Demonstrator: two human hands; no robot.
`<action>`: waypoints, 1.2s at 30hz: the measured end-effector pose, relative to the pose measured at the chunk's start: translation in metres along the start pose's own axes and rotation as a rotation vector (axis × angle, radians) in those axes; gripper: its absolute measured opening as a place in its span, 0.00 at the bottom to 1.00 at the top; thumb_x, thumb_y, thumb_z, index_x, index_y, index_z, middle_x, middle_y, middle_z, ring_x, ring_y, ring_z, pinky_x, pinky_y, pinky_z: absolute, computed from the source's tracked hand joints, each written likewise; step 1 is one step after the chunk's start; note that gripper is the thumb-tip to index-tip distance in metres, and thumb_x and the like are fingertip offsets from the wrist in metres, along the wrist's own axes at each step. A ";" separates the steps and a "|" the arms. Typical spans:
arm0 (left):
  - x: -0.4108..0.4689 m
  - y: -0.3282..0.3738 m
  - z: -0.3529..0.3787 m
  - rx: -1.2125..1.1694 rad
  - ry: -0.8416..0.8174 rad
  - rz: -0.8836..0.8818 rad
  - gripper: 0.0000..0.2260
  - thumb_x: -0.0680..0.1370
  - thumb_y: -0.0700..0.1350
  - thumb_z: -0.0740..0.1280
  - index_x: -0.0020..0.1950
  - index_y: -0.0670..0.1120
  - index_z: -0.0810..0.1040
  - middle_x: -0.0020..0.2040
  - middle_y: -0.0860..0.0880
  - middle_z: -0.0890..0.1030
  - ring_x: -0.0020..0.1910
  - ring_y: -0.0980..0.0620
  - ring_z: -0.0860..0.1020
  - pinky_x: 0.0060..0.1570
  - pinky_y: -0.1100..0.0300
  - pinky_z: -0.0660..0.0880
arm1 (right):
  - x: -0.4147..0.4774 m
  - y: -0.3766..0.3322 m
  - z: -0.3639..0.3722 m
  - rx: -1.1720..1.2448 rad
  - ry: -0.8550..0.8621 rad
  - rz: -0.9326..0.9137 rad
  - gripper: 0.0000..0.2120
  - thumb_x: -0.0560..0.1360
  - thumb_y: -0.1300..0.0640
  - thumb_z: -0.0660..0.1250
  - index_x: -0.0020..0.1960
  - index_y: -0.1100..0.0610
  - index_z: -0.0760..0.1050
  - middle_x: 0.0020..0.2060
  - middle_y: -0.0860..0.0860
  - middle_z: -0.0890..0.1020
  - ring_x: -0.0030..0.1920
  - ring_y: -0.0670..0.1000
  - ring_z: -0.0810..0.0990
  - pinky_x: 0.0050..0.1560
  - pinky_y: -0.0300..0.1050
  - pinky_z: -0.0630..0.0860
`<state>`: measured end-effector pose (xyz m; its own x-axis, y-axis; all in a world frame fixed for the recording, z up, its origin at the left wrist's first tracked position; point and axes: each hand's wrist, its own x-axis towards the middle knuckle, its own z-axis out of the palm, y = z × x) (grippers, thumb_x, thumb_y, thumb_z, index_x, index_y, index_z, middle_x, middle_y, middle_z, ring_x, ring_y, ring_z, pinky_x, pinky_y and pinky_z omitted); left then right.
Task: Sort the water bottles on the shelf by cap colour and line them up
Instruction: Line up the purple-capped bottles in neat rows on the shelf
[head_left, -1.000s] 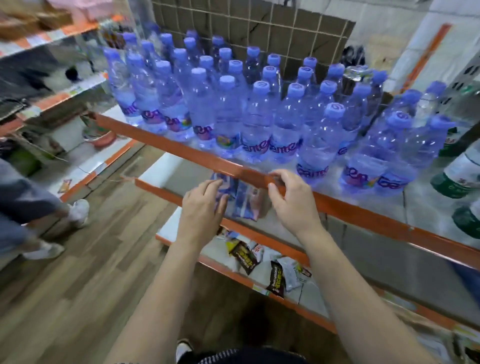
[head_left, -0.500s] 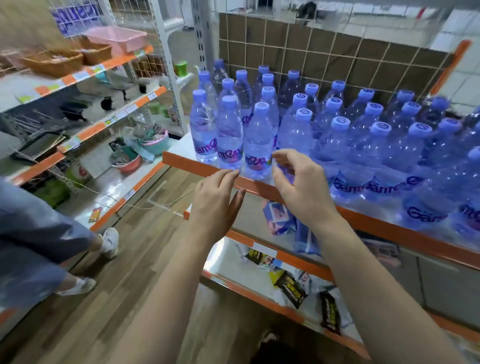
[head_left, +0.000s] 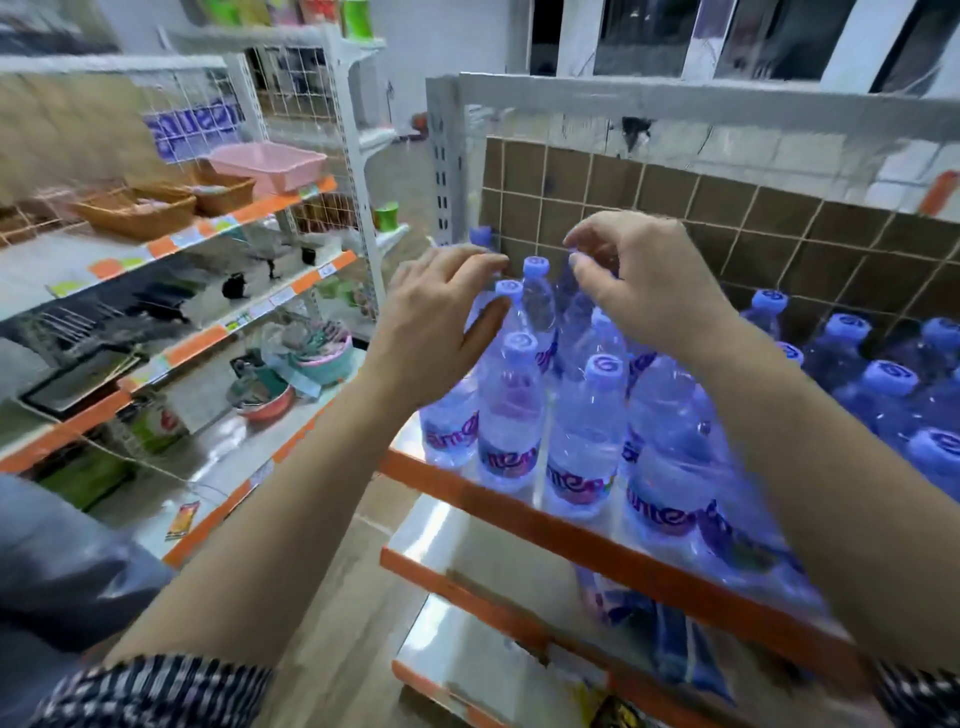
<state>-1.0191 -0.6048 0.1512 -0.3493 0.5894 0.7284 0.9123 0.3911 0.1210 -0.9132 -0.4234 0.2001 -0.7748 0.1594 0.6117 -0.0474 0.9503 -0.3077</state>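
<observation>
Shelf w/ blue-cap bottles; L hand, R hand over caps.

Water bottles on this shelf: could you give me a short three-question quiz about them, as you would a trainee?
1. True or false: the water bottles have red caps.
2. The shelf edge beneath them is: A green, B orange, C black.
3. Fill in: the wall behind the bottles is covered in brown ____.
Key: 1 false; 2 B; 3 tiles.
</observation>
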 end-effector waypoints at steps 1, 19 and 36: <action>0.009 -0.009 0.003 -0.001 -0.019 0.006 0.17 0.80 0.51 0.59 0.63 0.43 0.77 0.59 0.45 0.79 0.57 0.42 0.77 0.55 0.44 0.74 | 0.012 0.004 0.002 -0.033 -0.040 -0.004 0.12 0.74 0.55 0.63 0.52 0.60 0.80 0.44 0.56 0.84 0.46 0.57 0.81 0.51 0.52 0.76; 0.158 -0.166 0.111 -0.105 -0.636 0.004 0.24 0.78 0.50 0.67 0.72 0.41 0.69 0.67 0.40 0.75 0.65 0.42 0.73 0.60 0.57 0.68 | 0.129 0.048 0.078 -0.223 -0.643 0.350 0.14 0.73 0.49 0.72 0.56 0.54 0.82 0.35 0.41 0.81 0.37 0.39 0.78 0.42 0.34 0.74; 0.180 -0.189 0.157 -0.020 -0.628 0.127 0.13 0.69 0.50 0.76 0.42 0.46 0.73 0.46 0.42 0.78 0.50 0.39 0.78 0.41 0.57 0.64 | 0.178 0.088 0.138 -0.418 -0.475 0.389 0.16 0.70 0.47 0.73 0.48 0.59 0.81 0.44 0.56 0.82 0.47 0.58 0.79 0.48 0.51 0.77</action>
<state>-1.2883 -0.4617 0.1538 -0.2915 0.9344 0.2047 0.9564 0.2815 0.0773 -1.1424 -0.3479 0.1812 -0.8805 0.4622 0.1053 0.4562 0.8865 -0.0773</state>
